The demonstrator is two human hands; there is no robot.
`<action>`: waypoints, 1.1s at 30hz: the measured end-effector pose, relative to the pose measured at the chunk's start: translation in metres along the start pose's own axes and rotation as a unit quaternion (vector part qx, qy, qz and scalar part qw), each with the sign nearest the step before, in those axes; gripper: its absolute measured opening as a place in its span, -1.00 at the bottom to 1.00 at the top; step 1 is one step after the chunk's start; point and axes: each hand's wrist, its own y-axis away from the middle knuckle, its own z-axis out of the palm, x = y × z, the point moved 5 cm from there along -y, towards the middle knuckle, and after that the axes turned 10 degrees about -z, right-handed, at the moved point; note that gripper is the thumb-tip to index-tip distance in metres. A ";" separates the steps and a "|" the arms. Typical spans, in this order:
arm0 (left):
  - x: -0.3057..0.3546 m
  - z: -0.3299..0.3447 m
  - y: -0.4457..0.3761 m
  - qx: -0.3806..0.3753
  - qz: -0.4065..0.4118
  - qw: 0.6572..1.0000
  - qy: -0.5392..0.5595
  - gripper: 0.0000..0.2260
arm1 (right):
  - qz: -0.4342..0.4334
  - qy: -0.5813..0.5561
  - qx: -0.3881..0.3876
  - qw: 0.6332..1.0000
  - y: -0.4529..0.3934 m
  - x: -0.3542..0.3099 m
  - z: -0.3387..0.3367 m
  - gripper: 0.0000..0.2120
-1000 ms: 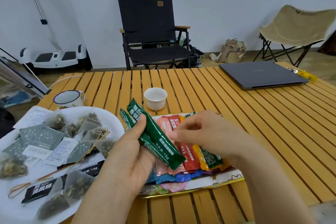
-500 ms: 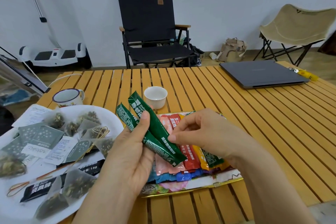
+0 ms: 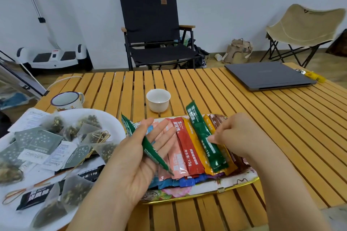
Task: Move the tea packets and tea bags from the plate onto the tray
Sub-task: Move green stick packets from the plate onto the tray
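Note:
A white plate (image 3: 118,125) at the left holds several pyramid tea bags (image 3: 75,193), grey sachets (image 3: 39,139) and a black tea packet (image 3: 35,197). To its right, a floral gold-rimmed tray (image 3: 242,182) carries a row of coloured stick packets (image 3: 185,148). My left hand (image 3: 131,163) hovers palm-up over the tray's left end, thumb holding one green packet (image 3: 152,154) against the palm. My right hand (image 3: 234,137) pinches a second green packet (image 3: 203,137) that lies slanted on the orange packets at the tray's right.
A white tea cup (image 3: 158,99) stands just behind the tray and an enamel mug (image 3: 66,100) behind the plate. A closed laptop (image 3: 266,77) lies at the back right of the slatted wooden table (image 3: 281,137). Chairs stand beyond.
My right hand took one of the two green packets out of my left hand and carried it right, down onto the tray. My left hand keeps the other packet, fingers now spread.

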 end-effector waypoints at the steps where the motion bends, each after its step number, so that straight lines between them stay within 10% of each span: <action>1: 0.000 0.000 -0.001 -0.002 -0.004 1.000 0.006 -0.75 | 0.016 0.040 0.005 0.999 -0.003 0.003 0.002 -0.76; 33: 0.002 0.001 0.003 -0.024 0.040 0.993 -0.109 -0.67 | 0.062 0.108 -0.010 0.992 -0.011 0.005 0.016 -0.77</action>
